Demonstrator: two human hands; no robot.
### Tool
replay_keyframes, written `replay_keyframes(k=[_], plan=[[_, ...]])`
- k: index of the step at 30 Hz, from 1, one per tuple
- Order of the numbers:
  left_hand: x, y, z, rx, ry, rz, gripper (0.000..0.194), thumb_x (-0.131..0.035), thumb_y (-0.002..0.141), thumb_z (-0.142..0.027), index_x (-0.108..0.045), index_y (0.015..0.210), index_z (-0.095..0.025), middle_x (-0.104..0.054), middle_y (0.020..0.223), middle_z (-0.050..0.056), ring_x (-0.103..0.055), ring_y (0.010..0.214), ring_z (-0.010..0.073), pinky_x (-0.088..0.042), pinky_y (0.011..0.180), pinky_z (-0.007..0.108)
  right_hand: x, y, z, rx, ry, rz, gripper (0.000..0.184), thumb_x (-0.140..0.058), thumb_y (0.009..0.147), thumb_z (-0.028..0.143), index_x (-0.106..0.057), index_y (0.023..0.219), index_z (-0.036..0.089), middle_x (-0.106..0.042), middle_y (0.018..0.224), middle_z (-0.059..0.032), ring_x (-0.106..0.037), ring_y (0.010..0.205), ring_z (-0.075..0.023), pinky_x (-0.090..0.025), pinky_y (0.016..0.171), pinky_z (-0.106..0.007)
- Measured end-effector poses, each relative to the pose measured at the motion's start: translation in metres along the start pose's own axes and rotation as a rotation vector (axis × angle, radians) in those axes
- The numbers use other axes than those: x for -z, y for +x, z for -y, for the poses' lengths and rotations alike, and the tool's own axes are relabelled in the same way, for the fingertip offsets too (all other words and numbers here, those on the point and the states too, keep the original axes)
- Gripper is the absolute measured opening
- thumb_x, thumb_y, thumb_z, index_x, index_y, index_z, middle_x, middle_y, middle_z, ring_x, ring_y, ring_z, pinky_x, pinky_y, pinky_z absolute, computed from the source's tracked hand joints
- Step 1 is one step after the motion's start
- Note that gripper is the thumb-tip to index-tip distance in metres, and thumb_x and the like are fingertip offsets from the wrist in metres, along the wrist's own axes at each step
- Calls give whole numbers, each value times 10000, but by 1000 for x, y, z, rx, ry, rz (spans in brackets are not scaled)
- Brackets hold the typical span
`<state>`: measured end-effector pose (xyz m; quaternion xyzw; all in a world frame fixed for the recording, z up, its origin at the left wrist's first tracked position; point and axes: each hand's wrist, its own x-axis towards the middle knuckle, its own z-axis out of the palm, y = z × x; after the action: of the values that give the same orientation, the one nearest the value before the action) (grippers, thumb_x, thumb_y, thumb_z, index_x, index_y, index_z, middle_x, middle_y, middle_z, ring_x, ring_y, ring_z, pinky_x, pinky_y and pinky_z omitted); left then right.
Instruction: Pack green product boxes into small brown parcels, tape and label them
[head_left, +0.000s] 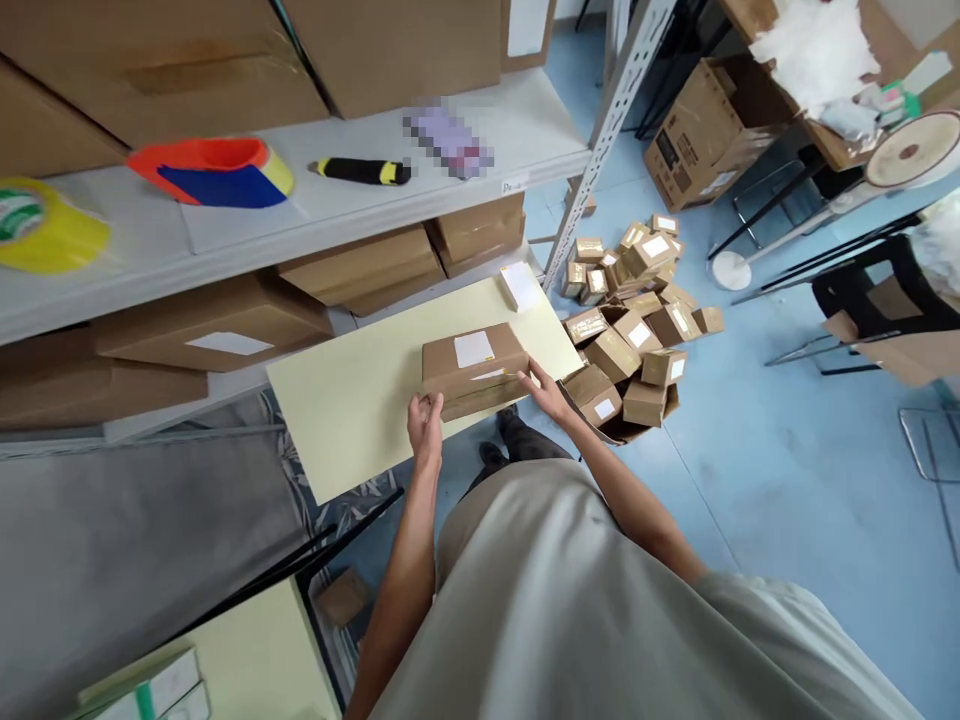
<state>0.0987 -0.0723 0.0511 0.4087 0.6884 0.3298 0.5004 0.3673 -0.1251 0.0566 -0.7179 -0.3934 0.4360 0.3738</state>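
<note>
A taped cardboard box [450, 383] with a white label [473, 348] on top is over the pale yellow table [352, 400]. My left hand [425, 425] grips its near left corner, thumb along the side. At the opposite end, my right hand [546, 392] holds the right edge with bent fingers. The box's near side faces me, and its underside is hidden, so I cannot tell whether it rests fully on the table. Close to the table's far right corner lies a stack of white labels [520, 287].
A shelf [315, 225] beyond the table bears a tape dispenser [217, 180], yellow tape [52, 225], a utility knife [364, 171] and large cartons. Many small boxes [615, 355] are heaped on the floor at right. A perforated metal post [600, 140] stands at the shelf's end.
</note>
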Motion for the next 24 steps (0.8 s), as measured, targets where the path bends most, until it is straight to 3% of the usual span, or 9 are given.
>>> replay_keyframes(k=[4,6,10,16,20,24], plan=[[-15,-21,0,-27,-105,79,637,-655,1074,-469,-526,1622,-172,-616,1680,213,-585,1599,298,-503,1308,417,31,-40,-9,-91,108,-43,1013,-607,991,866,-523,1740,189,-480,1817,-130,-400,1731,-313,-317,1427,-497],[-23,-30,2,-31,-83,131,594,-658,1069,-473,-571,1579,-181,-622,1678,198,-580,1602,288,-503,1305,401,40,-50,-15,-118,113,-49,1000,-593,1001,854,-534,1729,172,-480,1816,-138,-399,1731,-317,-325,1423,-486],[-30,-42,9,-4,43,227,403,-662,1018,-435,-688,1344,-200,-763,1481,148,-704,1446,291,-572,1221,404,44,-55,-29,-143,69,-40,832,-620,1034,746,-622,1635,170,-699,1622,-138,-578,1589,-325,-427,1353,-498],[-42,-51,11,24,271,94,382,-683,954,-439,-724,1251,-202,-808,1331,151,-747,1343,337,-592,1188,473,43,-49,-51,-271,-60,55,432,-659,1066,524,-755,1281,162,-849,1258,-127,-771,1186,-325,-588,1129,-468],[-81,-58,-14,-100,427,32,508,-729,937,-471,-710,1368,-203,-781,1361,166,-707,1395,362,-554,1245,505,73,-43,-70,-253,30,74,417,-712,1034,602,-762,1162,209,-857,1132,-84,-783,1077,-309,-612,1058,-432],[-156,-71,-58,-223,467,116,588,-729,954,-459,-665,1480,-203,-713,1492,173,-654,1456,364,-502,1301,512,138,-39,-95,-184,250,-61,565,-670,1029,678,-738,1323,201,-827,1358,-104,-764,1257,-303,-575,1154,-431]])
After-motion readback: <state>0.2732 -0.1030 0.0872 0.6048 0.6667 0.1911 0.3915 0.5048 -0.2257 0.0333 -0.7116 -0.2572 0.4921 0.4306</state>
